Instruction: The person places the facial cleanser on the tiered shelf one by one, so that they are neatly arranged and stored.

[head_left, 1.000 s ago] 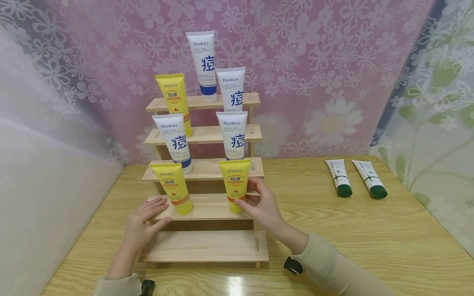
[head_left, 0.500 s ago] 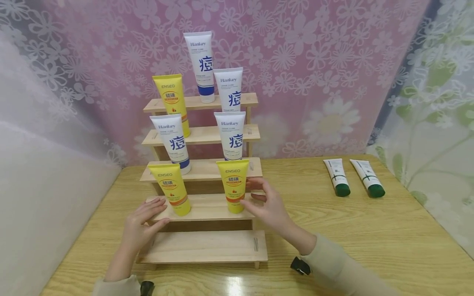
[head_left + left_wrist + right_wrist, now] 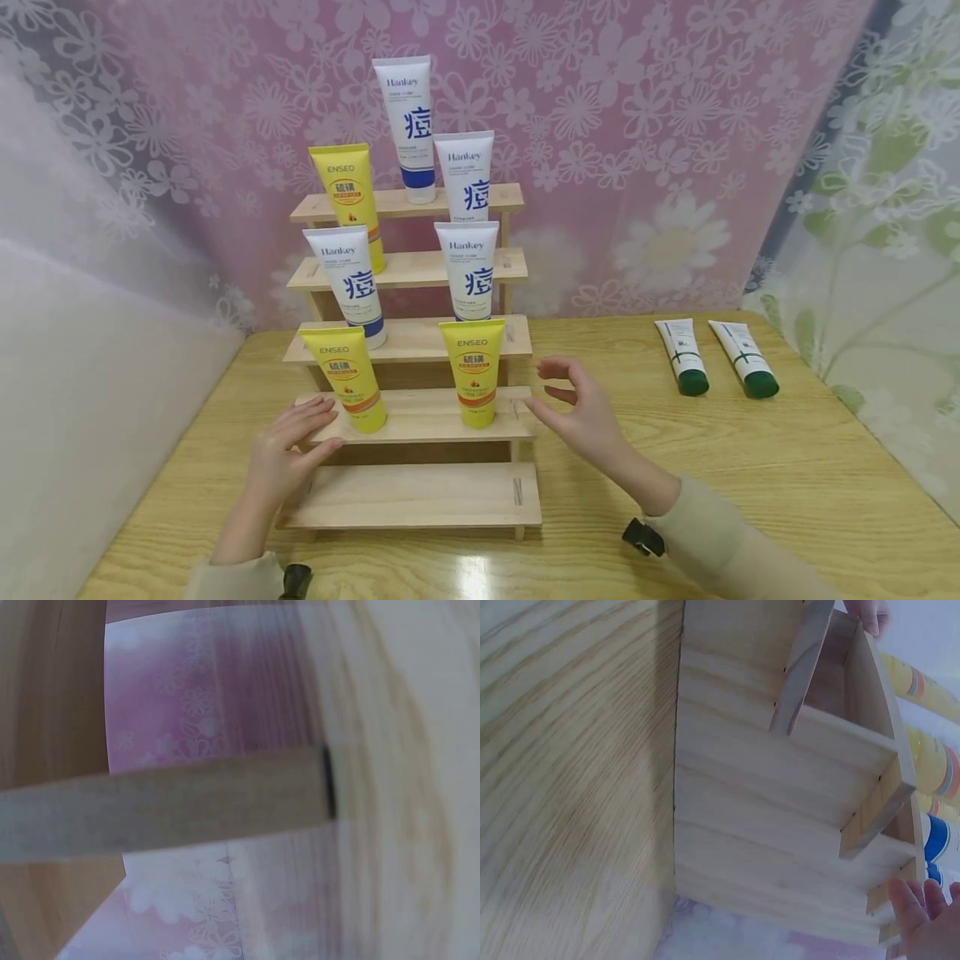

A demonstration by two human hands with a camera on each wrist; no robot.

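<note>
A stepped wooden display rack holds upright squeeze tubes. My left hand rests on the left end of its second step from the bottom, fingers relaxed beside a yellow tube. To the right on that step stands another yellow tube. Just right of the rack, my right hand hangs apart from that tube with loosely bent fingers and nothing between them. In the right wrist view, part of the right hand shows beside the rack's side. The left wrist view shows only blurred rack wood and backdrop.
Higher steps bear white-and-blue tubes and a yellow tube. Two white tubes with green caps lie on the wooden table at right. A pink floral backdrop stands behind.
My right hand has let go of the right-hand yellow tube and drawn away to the right. The tube stays upright on its step. My left hand has kept its place.
</note>
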